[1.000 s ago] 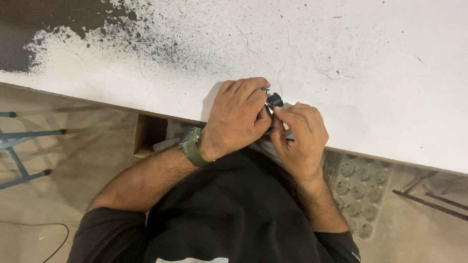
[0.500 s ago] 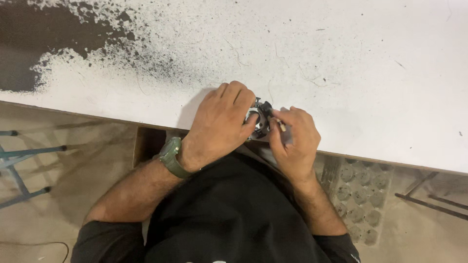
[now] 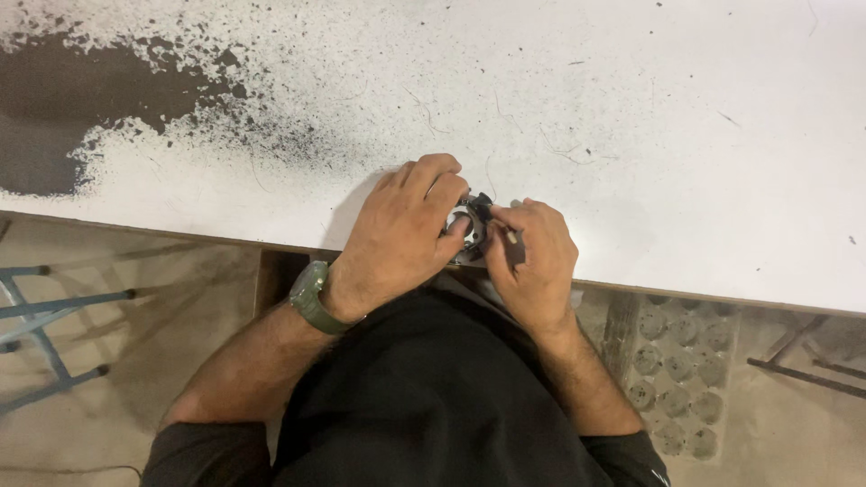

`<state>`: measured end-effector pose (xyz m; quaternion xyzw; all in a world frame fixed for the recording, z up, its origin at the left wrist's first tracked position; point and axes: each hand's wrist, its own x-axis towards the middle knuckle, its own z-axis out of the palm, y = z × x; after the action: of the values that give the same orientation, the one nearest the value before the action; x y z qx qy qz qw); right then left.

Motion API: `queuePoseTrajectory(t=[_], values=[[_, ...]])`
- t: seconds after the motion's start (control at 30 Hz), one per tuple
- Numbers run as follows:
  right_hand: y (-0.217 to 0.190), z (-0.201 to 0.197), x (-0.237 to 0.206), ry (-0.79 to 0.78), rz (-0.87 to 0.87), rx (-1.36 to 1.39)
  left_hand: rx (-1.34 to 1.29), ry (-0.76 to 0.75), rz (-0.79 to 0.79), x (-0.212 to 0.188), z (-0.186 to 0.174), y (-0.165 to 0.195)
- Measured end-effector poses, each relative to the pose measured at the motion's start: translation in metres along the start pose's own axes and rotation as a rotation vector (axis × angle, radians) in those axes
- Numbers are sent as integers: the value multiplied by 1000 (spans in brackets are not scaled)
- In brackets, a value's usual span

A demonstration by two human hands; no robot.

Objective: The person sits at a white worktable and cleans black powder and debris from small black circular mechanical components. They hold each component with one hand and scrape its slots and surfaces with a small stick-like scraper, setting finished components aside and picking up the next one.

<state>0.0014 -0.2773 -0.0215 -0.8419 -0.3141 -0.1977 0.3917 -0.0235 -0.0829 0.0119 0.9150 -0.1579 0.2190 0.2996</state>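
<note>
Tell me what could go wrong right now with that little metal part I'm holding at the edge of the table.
The small metal part sits pinched between your left hand and right hand right at the near edge of the white table; if it slips, it may drop to the floor. The thin tool in your right hand points toward your left fingers, so a slip might jab them. Both hands cover most of the part, so your view of the work may be poor.

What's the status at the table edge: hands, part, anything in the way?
Left hand closed around small round metal part at edge of white table. Right hand pinching a thin tool against it. Nothing obstructing.
</note>
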Motion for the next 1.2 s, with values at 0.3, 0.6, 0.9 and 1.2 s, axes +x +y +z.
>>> queuePoseTrajectory(t=[0.3, 0.6, 0.9, 1.2], values=[[-1, 0, 0, 4, 2, 1, -228, 10, -91, -6, 7, -17], [3, 1, 1, -1, -26, -40, -114, -70, -41, -3, 5, -7], [2, 3, -4, -32, -88, 18, -207, -25, -169, -9, 8, -7], [6, 2, -3, -41, -104, 37, -103, 6, -42, -18, 18, -9]])
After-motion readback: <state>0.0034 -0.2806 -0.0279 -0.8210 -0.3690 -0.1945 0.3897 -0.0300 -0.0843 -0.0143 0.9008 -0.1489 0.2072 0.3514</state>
